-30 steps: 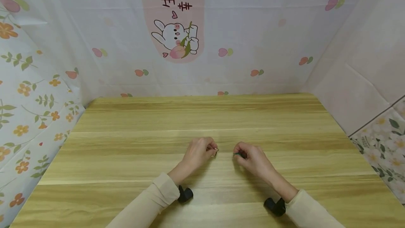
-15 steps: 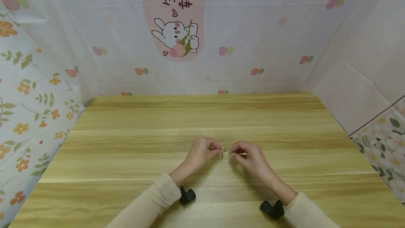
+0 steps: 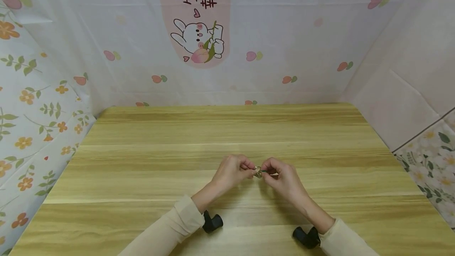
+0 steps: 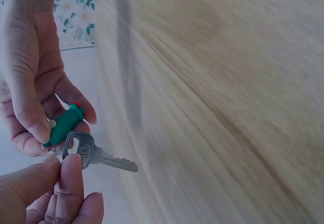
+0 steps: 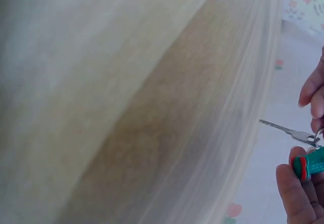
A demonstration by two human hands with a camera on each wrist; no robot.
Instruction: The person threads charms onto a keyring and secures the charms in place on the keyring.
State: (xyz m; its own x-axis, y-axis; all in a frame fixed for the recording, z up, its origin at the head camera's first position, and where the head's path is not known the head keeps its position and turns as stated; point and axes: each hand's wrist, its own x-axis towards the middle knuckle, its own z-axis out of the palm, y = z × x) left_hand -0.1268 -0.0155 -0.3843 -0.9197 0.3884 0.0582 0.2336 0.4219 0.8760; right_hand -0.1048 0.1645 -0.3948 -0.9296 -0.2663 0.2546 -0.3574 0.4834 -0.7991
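Note:
Near the middle of the table, my left hand (image 3: 230,172) and right hand (image 3: 285,175) meet with their fingertips close together. Thumb and forefinger of the left hand pinch a thin metal key ring (image 5: 318,134). A silver key (image 4: 114,160) with a toothed blade sticks out beside those fingertips, its blade pointing away from the hands. The right hand holds a small green keychain charm (image 4: 66,124) with a red end between thumb and fingers. A short metal chain (image 4: 52,149) shows at the charm's lower end, right by the key's head, partly hidden by fingers.
The wood-grain table (image 3: 149,141) runs back to a white printed cloth (image 3: 291,31). More patterned cloth (image 3: 39,102) hangs along the left side. Black camera mounts (image 3: 213,223) are worn at both wrists, below the sleeves.
My left hand has moved right with the key ring and key until they reach the right hand's fingertips. The right hand, with the charm, has shifted slightly left.

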